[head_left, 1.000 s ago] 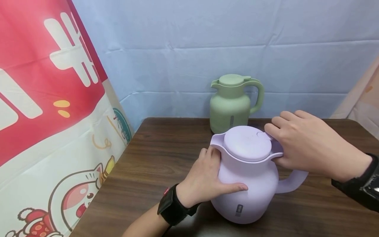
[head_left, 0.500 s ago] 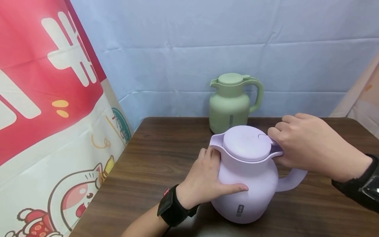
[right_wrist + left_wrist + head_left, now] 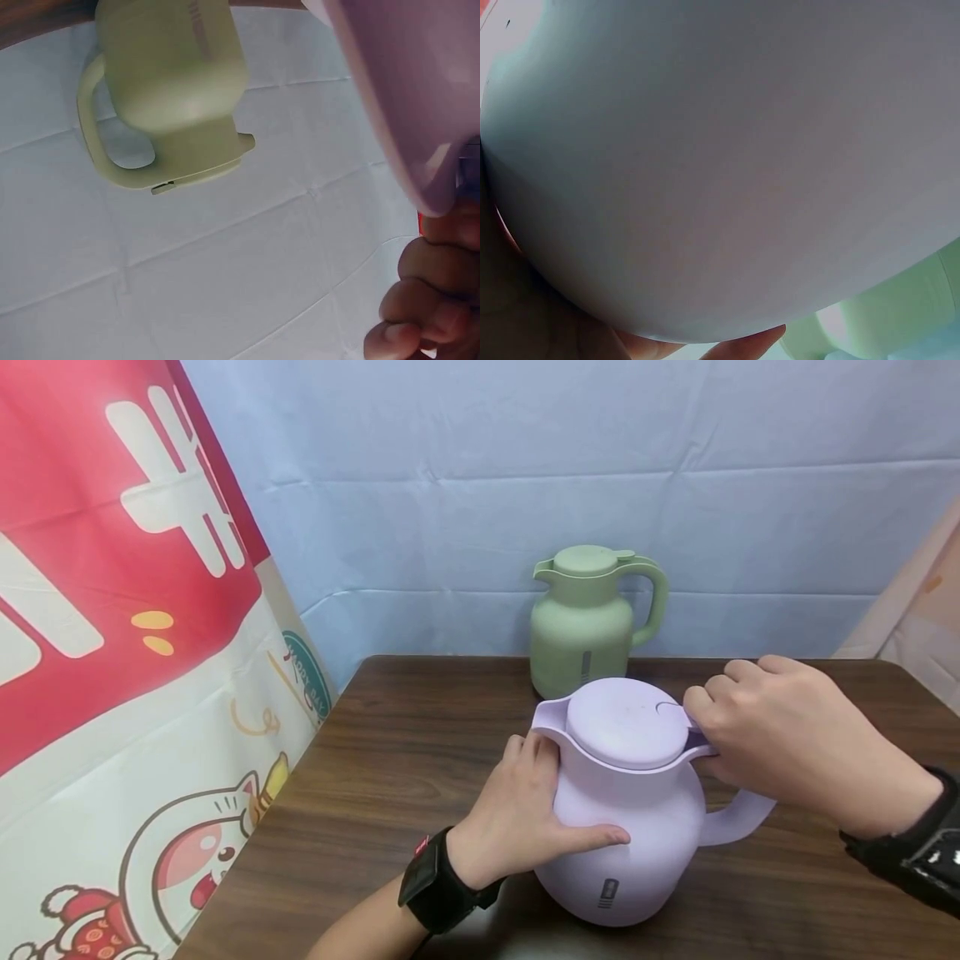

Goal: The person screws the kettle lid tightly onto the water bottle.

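Observation:
A lavender thermal jug (image 3: 630, 814) stands upright on the wooden table, its spout to the left and its handle to the right. My left hand (image 3: 517, 814) holds the jug's body from the left, thumb across the front and fingers behind the neck. At the back right of the lid (image 3: 626, 722), my right hand (image 3: 780, 735) has its curled fingers on the lid's tab and hides most of it, along with the upper handle. The jug's body (image 3: 727, 172) fills most of the left wrist view. Curled fingers (image 3: 435, 300) appear below the lavender rim in the right wrist view.
A green thermal jug (image 3: 581, 627) of the same shape stands behind, near the table's back edge. Dark wooden table (image 3: 420, 727) lies around both jugs. A pale blue cloth (image 3: 420, 510) hangs behind, and a printed red and white cloth (image 3: 210, 710) hangs on the left.
My right hand has shifted slightly right and down at the lid's tab, and the tab's outline has moved a little right with it. My left hand and the jug's body stay put.

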`<act>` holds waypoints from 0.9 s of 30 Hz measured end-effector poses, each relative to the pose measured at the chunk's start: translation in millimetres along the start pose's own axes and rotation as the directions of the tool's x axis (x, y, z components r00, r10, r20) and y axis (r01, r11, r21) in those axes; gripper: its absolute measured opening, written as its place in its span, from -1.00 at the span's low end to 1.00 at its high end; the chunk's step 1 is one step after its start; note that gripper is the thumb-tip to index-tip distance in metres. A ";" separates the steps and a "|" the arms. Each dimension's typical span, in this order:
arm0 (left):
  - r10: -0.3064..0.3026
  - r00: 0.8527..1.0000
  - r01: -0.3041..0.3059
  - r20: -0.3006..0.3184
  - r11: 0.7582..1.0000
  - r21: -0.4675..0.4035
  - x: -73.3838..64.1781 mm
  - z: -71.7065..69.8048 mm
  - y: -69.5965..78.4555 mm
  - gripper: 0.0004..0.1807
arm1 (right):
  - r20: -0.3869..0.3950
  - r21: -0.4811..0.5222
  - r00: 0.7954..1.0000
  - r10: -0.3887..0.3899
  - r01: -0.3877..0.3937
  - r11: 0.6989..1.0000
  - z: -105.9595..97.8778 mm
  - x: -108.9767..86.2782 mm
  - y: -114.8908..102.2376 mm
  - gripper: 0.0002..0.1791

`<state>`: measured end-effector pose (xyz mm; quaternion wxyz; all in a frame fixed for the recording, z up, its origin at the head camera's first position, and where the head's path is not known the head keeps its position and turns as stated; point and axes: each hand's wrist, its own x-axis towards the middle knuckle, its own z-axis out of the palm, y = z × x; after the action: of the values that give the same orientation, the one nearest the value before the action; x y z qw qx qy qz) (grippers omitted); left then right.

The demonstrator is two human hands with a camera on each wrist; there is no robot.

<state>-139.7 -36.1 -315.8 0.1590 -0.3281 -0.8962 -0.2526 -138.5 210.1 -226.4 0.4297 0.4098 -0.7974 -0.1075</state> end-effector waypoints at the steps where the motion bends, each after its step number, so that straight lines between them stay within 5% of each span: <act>1: 0.000 1.000 0.000 0.000 1.000 0.000 -0.1 0.0 0.0 0.16 | -0.008 -0.004 1.000 0.002 -0.002 1.000 -0.1 0.0 -0.4 -0.73; 9: 0.001 1.000 -0.001 -0.002 1.000 0.001 -0.5 0.3 -0.3 0.16 | -0.097 -0.073 0.995 0.019 -0.027 0.997 -6.2 1.6 -10.2 -0.76; 14: 0.008 1.000 -0.008 -0.005 1.000 0.001 -0.3 0.9 -0.1 0.16 | -0.171 -0.070 0.979 0.110 -0.123 0.990 -7.4 -2.2 -23.5 -0.78; 21: 0.016 1.000 -0.016 -0.020 1.000 -0.011 0.0 1.3 -0.4 0.18 | -0.210 0.029 0.953 0.218 -0.216 0.976 2.3 -20.9 -41.6 -0.47; 27: 0.016 1.000 -0.016 -0.027 1.000 -0.017 -0.4 1.1 -0.5 0.16 | -0.250 0.123 0.928 0.274 -0.251 0.960 7.5 -29.8 -57.6 -0.44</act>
<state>-139.9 -36.1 -317.1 0.1702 -0.3333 -0.8891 -0.2635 -103.2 194.0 -278.9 0.5242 0.3287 -0.7845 0.0422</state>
